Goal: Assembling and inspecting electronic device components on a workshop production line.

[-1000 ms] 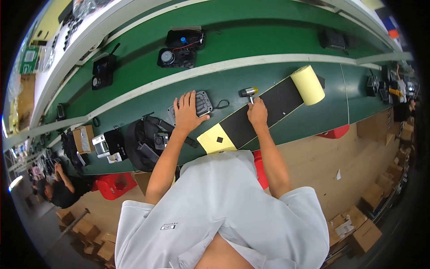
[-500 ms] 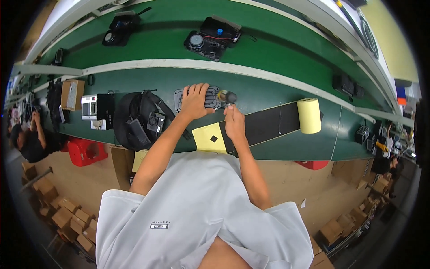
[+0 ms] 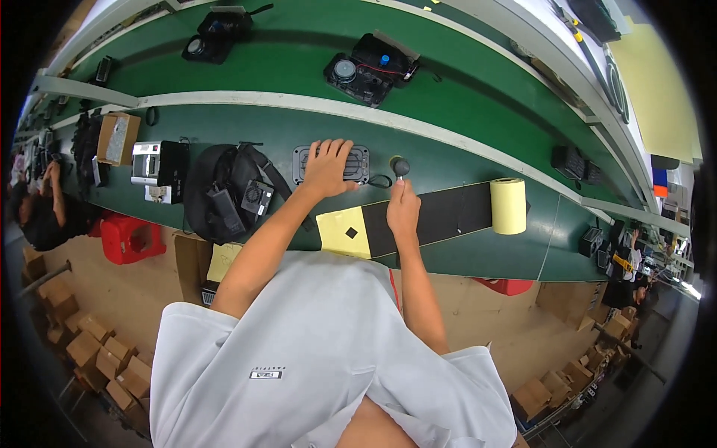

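My left hand [image 3: 326, 170] lies with its fingers stretched out on a dark grey plastic housing [image 3: 359, 160], which rests flat on the green bench and is partly hidden under the palm. To the right, my right hand [image 3: 404, 207] is closed around the handle of a small mallet [image 3: 401, 166] with a round dark head. That head is apart from the housing, over the bench. A small black loop [image 3: 381, 181] shows between the housing and the mallet. Beneath my right hand runs a black strip [image 3: 441, 213] with a yellow backing end [image 3: 343, 232].
A yellow roll [image 3: 508, 207] stands at the strip's right end. Left of me are a black bag [image 3: 211, 187], a white-and-black device [image 3: 159, 163] and an open cardboard box [image 3: 118, 139]. On the upper green surface sits an opened speaker unit [image 3: 367, 69]. Another person [image 3: 43, 209] works at far left.
My right hand has drawn the mallet to the right, away from the housing's edge, uncovering the black loop. My left hand stays on the housing. The whole view has shifted slightly.
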